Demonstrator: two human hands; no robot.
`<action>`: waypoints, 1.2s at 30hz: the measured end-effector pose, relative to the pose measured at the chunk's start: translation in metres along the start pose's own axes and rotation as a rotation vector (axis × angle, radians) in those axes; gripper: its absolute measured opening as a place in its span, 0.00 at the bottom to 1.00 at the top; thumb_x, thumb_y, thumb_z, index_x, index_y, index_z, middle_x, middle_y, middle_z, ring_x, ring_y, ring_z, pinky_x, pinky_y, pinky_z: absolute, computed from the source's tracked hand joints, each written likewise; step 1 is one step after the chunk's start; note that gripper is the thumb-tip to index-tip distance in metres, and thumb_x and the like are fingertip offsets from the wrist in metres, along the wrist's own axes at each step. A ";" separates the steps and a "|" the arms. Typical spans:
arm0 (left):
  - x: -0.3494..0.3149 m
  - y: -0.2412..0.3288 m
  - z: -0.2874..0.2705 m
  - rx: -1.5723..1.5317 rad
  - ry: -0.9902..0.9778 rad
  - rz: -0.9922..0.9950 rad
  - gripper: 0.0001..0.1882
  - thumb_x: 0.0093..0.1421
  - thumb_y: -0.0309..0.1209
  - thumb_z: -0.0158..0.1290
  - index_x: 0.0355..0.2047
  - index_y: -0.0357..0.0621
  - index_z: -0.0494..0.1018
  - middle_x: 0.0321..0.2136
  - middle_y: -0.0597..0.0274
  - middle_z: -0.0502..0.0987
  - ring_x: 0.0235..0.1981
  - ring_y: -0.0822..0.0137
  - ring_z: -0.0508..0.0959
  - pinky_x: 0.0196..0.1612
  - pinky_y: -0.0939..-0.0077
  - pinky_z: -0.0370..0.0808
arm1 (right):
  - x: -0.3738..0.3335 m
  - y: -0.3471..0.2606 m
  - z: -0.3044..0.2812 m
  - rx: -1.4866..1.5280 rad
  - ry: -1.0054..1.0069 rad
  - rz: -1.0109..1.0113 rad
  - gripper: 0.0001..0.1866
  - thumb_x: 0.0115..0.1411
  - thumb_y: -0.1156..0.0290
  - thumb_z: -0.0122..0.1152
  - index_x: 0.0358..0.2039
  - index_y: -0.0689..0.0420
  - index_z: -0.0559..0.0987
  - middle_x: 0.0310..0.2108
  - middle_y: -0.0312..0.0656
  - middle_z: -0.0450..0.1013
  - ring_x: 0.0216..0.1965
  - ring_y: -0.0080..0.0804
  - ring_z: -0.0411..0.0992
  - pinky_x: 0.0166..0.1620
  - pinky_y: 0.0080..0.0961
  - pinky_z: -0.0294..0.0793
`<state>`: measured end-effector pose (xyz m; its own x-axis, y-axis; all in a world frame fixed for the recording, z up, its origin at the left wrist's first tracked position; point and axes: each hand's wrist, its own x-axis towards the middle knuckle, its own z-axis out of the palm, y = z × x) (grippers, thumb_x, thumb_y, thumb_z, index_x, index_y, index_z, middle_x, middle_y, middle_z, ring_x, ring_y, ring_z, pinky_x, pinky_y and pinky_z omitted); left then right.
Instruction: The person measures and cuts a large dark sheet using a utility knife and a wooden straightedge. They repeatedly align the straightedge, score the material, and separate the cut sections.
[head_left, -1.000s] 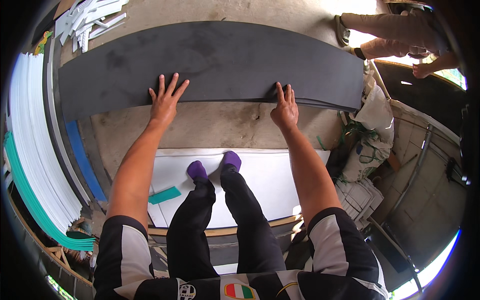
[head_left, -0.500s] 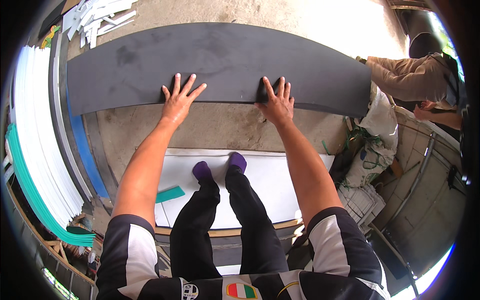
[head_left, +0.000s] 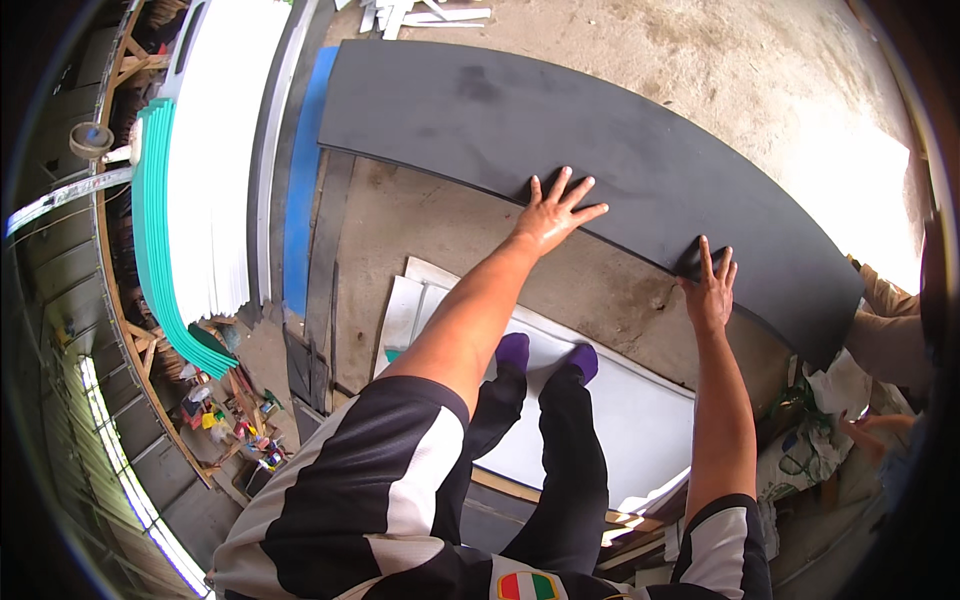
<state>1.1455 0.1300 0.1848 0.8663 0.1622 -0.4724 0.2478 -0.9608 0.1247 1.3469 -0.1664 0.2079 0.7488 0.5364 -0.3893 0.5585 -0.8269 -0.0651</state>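
Most fingers [head_left: 579, 192] have the dark grey sheet [head_left: 620, 140] directly beneath them

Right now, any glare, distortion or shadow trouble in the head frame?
Head view: glare washes out the concrete floor at upper right; head view: fisheye bends the long dark sheet and leaves the corners black; head view: a dark shadow lies on that sheet beside the right hand.
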 end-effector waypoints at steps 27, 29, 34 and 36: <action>-0.203 0.119 0.004 -0.828 -0.244 -0.272 0.22 0.61 0.36 0.62 0.55 0.46 0.79 0.50 0.45 0.83 0.53 0.45 0.82 0.58 0.55 0.77 | -0.186 -0.094 -0.011 0.626 -0.468 0.314 0.54 0.62 0.51 0.70 0.78 0.24 0.44 0.74 0.61 0.53 0.72 0.59 0.60 0.67 0.53 0.69; -0.217 0.148 0.003 -0.833 -0.281 -0.230 0.20 0.60 0.35 0.63 0.53 0.45 0.81 0.46 0.46 0.84 0.50 0.47 0.84 0.56 0.56 0.79 | -0.223 -0.081 -0.011 0.742 -0.464 0.383 0.53 0.61 0.52 0.70 0.79 0.28 0.45 0.71 0.61 0.59 0.70 0.60 0.63 0.67 0.52 0.69; -0.240 0.195 -0.033 -0.751 -0.420 -0.080 0.22 0.61 0.37 0.63 0.55 0.46 0.79 0.49 0.46 0.84 0.53 0.47 0.83 0.58 0.57 0.78 | -0.310 -0.065 -0.040 0.844 -0.316 0.539 0.50 0.60 0.55 0.69 0.78 0.39 0.52 0.58 0.65 0.72 0.58 0.63 0.74 0.61 0.51 0.74; -0.234 0.220 -0.046 -0.668 -0.483 -0.002 0.23 0.62 0.38 0.62 0.56 0.48 0.79 0.50 0.47 0.84 0.54 0.48 0.82 0.58 0.56 0.77 | -0.338 -0.049 -0.033 0.903 -0.256 0.627 0.48 0.62 0.55 0.68 0.77 0.42 0.53 0.57 0.64 0.72 0.57 0.62 0.74 0.60 0.51 0.74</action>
<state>1.0177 -0.1088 0.3630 0.6218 -0.0974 -0.7771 0.5866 -0.5994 0.5446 1.0787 -0.3015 0.3732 0.6534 0.0186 -0.7568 -0.4307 -0.8130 -0.3918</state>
